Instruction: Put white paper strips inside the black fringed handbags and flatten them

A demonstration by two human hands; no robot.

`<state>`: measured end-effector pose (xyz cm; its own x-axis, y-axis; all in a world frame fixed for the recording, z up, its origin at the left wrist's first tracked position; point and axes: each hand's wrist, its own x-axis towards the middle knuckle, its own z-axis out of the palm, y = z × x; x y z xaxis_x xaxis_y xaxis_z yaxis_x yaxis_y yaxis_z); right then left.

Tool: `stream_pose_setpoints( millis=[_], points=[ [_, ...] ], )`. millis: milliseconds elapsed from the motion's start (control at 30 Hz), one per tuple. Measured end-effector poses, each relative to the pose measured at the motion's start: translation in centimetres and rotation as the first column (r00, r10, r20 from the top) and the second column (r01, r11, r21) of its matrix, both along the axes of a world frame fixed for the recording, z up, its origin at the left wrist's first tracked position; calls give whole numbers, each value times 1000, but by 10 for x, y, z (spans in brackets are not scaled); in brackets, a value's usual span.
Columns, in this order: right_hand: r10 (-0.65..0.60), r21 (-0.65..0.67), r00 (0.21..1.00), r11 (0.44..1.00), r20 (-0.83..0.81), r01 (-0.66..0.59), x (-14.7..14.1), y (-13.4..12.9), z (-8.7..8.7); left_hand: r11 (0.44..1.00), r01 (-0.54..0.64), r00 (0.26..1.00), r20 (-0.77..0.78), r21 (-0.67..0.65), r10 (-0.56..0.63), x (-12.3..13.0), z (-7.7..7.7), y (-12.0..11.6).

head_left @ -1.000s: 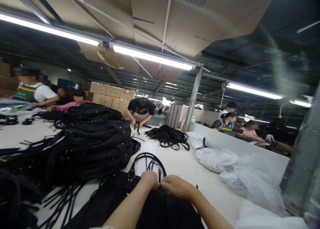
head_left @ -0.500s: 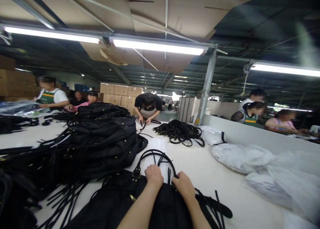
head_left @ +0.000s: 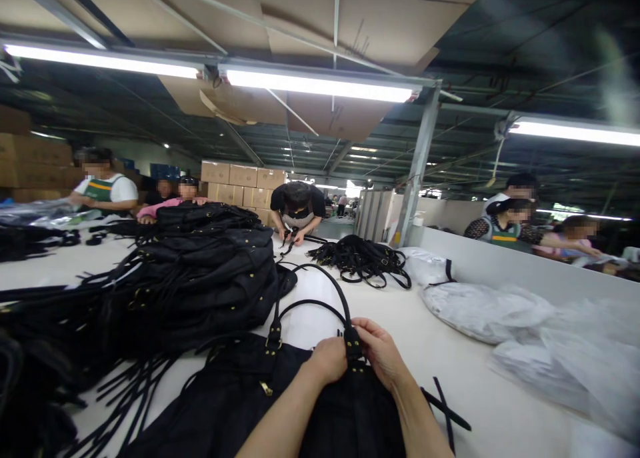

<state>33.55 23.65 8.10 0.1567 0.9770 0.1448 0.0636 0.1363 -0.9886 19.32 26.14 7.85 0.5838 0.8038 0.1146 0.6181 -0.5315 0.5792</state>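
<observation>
One black fabric bag [head_left: 240,395] lies at six o'clock on the white counter [head_left: 400,331], two arched black handles [head_left: 345,301] toward twelve. Your right hand [head_left: 381,353] grasps one brass-studded handle base [head_left: 353,346]; your left hand [head_left: 330,360] curls beside it, its fingers' grip impossible to tell.

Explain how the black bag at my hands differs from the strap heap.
The black bag is one broad piece; the strap heap is many narrow bands. Your left hand and right hand touch the bag; the strap heap lies farther off. Both are black with gold-coloured metal.
</observation>
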Motion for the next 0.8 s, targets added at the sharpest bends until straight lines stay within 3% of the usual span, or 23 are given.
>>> stream_pose_setpoints(
  millis=[100,167,367,567,800],
  points=[
    [-86,-28,978,995,192,93,6,11,-9,999,31,998,-58,27,-29,-4,2,1],
    [-151,-23,921,985,358,170,7,14,-18,998,19,995,-97,60,-13,-12,6,4],
    [-184,-5,626,958,758,288,-3,12,-36,983,-70,968,-227,170,108,-42,11,-3],
    [-142,25,398,959,906,284,-11,42,-20,960,-122,972,-165,251,167,-57,3,-26],
    [-27,-72,333,956,942,283,-25,82,-23,968,-151,981,-93,199,173,-58,3,-26]
  ],
)
